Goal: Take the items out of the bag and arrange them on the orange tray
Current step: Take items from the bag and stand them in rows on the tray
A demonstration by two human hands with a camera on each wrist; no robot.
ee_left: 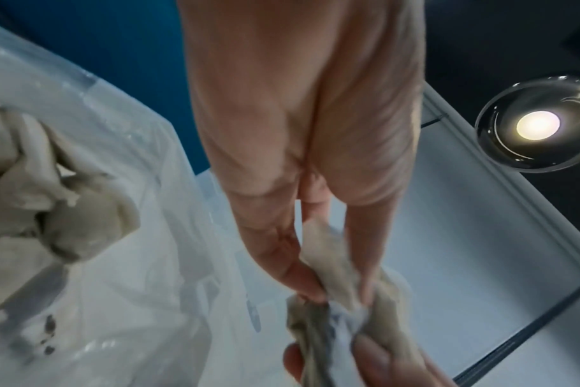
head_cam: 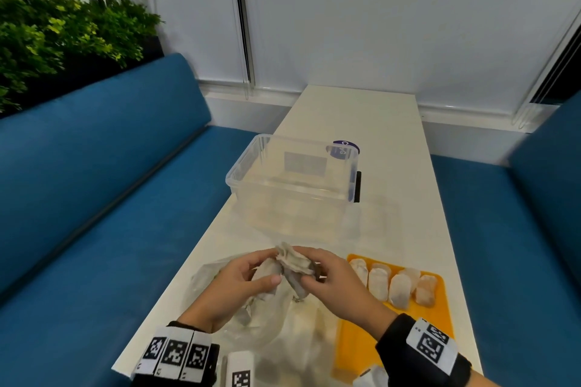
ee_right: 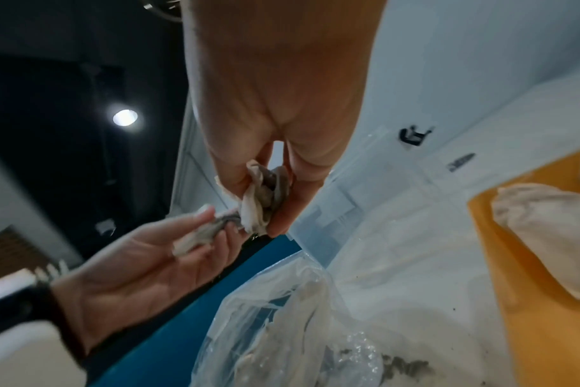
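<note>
Both hands hold one tangled clump of pale tea bags (head_cam: 294, 261) above a clear plastic bag (head_cam: 283, 324) lying on the table. My left hand (head_cam: 267, 267) pinches the clump's left end (ee_left: 335, 275) between thumb and fingers. My right hand (head_cam: 309, 265) pinches the right end (ee_right: 265, 199). More crumpled tea bags (ee_left: 50, 196) lie inside the bag (ee_left: 133, 261). To the right, the orange tray (head_cam: 355, 339) carries a row of several tea bags (head_cam: 399, 287) along its far edge.
An empty clear plastic box (head_cam: 292, 185) stands just beyond the hands, with a purple-lidded item (head_cam: 344, 148) behind it. Blue benches (head_cam: 110, 198) flank the narrow white table (head_cam: 361, 110) on both sides. Dark crumbs lie in the bag (ee_right: 398, 364).
</note>
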